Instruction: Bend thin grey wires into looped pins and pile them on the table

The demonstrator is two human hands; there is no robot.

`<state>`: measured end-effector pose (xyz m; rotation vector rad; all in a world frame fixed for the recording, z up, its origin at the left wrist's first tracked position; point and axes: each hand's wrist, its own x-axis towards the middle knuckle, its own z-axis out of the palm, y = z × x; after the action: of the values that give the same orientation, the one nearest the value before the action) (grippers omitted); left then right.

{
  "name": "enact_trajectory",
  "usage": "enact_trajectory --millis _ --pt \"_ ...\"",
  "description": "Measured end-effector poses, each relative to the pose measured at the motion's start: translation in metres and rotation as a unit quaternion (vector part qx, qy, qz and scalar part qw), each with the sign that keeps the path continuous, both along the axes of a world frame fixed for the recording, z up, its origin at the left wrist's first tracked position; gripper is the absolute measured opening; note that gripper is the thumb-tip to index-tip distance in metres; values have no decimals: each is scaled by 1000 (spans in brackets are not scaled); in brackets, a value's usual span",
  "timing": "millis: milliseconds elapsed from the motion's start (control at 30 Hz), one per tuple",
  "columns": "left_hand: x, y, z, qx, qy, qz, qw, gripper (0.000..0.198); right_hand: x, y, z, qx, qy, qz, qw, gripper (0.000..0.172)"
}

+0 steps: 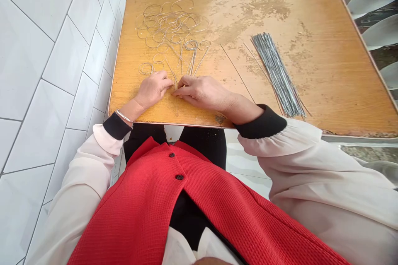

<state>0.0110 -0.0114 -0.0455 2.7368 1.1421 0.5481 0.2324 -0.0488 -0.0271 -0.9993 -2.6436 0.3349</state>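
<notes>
Close to the table's near edge, my two hands meet with their fingertips almost touching. My left hand (153,90) is closed in a pinch at a thin wire (175,80), its exact grip partly hidden by the fingers. From the other side my right hand (203,92) pinches the same wire between thumb and fingers. Just beyond the hands lie several wires with looped ends (191,51), their straight stems pointing toward me. Farther back spreads a loose tangle of curled wires (174,20). Left of these, a small wire coil (146,68) rests beside my left hand.
A bundle of straight grey wires (276,74) lies on the right of the worn wooden table (336,70). One single straight wire (238,72) lies between it and my right hand. A white tiled wall (62,70) runs along the left side.
</notes>
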Motion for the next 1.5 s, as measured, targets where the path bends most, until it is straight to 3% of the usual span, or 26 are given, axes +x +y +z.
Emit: enact_trajectory --millis 267,400,500,600,667,767,833,900,1033,1167,1333,1500 --pt "5 -8 5 -19 -8 4 1000 28 1 -3 -6 23 -8 -24 999 38" --pt "-1 -8 12 -19 -63 20 998 25 3 -4 -7 35 -8 -22 999 41" --pt "-8 7 10 -18 -113 69 991 23 4 -3 -9 30 12 -21 999 41" --pt "-11 31 0 -47 -91 103 989 10 4 -2 -11 20 47 -42 998 38" --pt "-7 46 -9 -59 -64 117 989 10 5 -1 -12 18 75 -82 994 36" --pt "6 56 -15 -10 -79 116 990 15 8 3 -13 16 114 -162 980 35" --pt "18 53 -10 11 -48 131 990 19 10 6 -16 13 135 -199 971 35" --pt "30 43 3 -8 57 179 982 22 11 9 -19 10 152 -215 965 34" --pt "46 22 30 -38 113 182 976 26 8 11 -25 4 166 -214 963 34" --pt "47 18 36 -58 121 176 975 25 -1 13 -21 1 126 -192 973 33" --pt "36 27 24 -54 78 168 981 22 -13 25 -12 40 5 -163 986 35" --pt "21 23 20 -31 4 102 994 27 -17 32 -10 68 -71 -162 982 34"
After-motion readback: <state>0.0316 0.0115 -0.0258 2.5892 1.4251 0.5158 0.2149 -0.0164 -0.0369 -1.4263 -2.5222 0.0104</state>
